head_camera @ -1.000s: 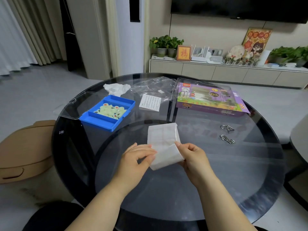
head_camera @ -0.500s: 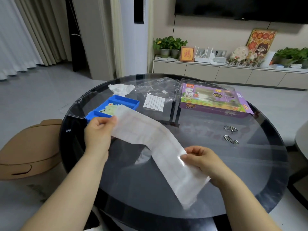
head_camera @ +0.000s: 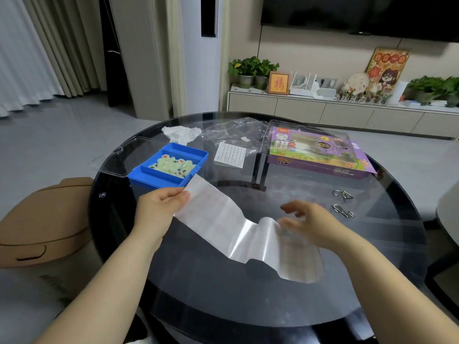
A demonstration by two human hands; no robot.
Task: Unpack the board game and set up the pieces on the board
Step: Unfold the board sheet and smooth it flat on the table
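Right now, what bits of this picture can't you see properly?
All in the head view:
- right hand: motion blur; cannot tell whether it holds the paper board.
- paper board's grid: washed out by glare and folds.
- game pieces in the blue tray: markings too small to read.
- leaflet: print too small.
- blue tray's near corner: hidden behind the left hand and the paper board.
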